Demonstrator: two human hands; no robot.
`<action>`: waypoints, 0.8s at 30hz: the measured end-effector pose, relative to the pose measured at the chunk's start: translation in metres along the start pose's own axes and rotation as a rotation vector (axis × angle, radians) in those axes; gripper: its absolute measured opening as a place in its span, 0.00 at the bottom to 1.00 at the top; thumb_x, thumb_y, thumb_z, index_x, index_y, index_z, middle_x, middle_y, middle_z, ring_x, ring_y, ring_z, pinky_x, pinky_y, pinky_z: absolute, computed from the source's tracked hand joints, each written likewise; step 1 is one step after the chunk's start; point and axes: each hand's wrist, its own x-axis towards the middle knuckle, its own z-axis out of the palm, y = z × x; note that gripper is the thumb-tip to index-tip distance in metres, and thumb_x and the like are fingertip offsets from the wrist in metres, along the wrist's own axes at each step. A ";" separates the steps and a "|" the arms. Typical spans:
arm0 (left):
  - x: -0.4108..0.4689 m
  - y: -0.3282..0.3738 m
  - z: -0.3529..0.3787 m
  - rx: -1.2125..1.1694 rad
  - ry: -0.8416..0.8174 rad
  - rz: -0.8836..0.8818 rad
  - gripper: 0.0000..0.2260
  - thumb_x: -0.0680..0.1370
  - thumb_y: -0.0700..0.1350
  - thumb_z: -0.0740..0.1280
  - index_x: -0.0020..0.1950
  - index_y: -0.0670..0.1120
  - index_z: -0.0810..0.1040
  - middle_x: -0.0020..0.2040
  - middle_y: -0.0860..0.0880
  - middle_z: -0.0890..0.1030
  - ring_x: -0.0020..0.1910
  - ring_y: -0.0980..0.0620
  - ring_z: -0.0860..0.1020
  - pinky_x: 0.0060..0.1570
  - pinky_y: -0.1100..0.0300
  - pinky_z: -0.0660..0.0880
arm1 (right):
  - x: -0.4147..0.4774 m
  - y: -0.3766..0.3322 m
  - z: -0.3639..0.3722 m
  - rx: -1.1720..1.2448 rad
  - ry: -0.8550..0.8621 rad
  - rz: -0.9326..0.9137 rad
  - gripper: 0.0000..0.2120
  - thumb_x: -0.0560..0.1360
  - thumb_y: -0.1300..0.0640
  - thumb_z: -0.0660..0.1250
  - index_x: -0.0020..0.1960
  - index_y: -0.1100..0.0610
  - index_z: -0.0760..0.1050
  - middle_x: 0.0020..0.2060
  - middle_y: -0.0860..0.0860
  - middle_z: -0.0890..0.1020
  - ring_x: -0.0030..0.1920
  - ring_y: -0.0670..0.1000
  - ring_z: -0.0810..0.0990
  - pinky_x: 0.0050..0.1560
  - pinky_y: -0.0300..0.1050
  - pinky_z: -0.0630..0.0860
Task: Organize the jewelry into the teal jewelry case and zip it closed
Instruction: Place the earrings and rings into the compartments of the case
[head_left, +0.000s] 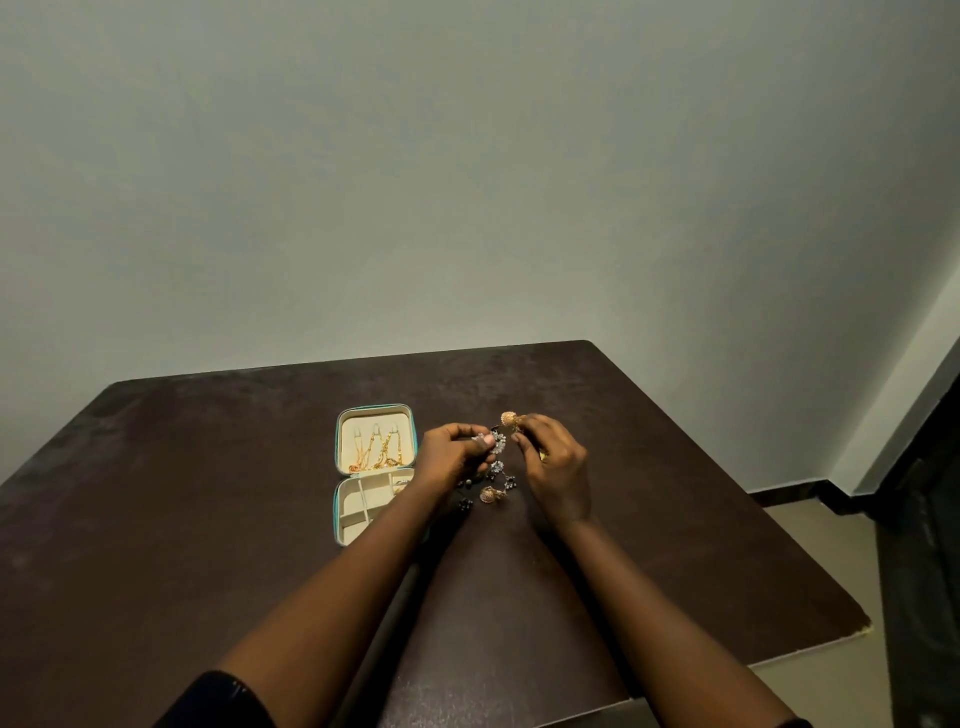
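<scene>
We see the case (375, 470) open flat on the table (208, 519), gold chains (376, 452) in its far half. Right of the case, left hand (451, 452) pinches a silver earring (497, 442); right hand (556, 462) pinches a gold earring (510, 419) (dome-shaped). Loose pieces (493, 486) lie just beside the case, under the hands.

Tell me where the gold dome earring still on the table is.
Head view: the gold dome earring lies on the table between both wrists, right of the open teal case, beside small dark pieces.
</scene>
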 end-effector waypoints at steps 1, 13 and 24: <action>0.002 -0.003 0.001 0.104 0.020 0.012 0.04 0.73 0.33 0.69 0.42 0.41 0.78 0.33 0.46 0.80 0.29 0.54 0.79 0.33 0.61 0.77 | 0.001 -0.001 -0.002 0.009 0.001 0.029 0.07 0.68 0.69 0.71 0.46 0.64 0.82 0.43 0.57 0.84 0.47 0.47 0.77 0.51 0.25 0.69; 0.023 -0.010 0.001 0.975 0.103 0.130 0.05 0.70 0.41 0.72 0.40 0.51 0.81 0.45 0.47 0.84 0.47 0.49 0.81 0.51 0.56 0.78 | 0.003 0.008 -0.016 0.171 -0.173 0.532 0.02 0.68 0.62 0.74 0.41 0.59 0.84 0.38 0.52 0.84 0.39 0.48 0.81 0.45 0.42 0.76; 0.024 0.000 0.000 1.256 -0.145 0.229 0.10 0.75 0.49 0.68 0.54 0.51 0.82 0.53 0.48 0.83 0.53 0.49 0.79 0.55 0.53 0.76 | 0.013 0.007 -0.020 0.576 -0.254 1.076 0.08 0.67 0.67 0.71 0.32 0.57 0.81 0.34 0.56 0.84 0.37 0.55 0.80 0.39 0.43 0.74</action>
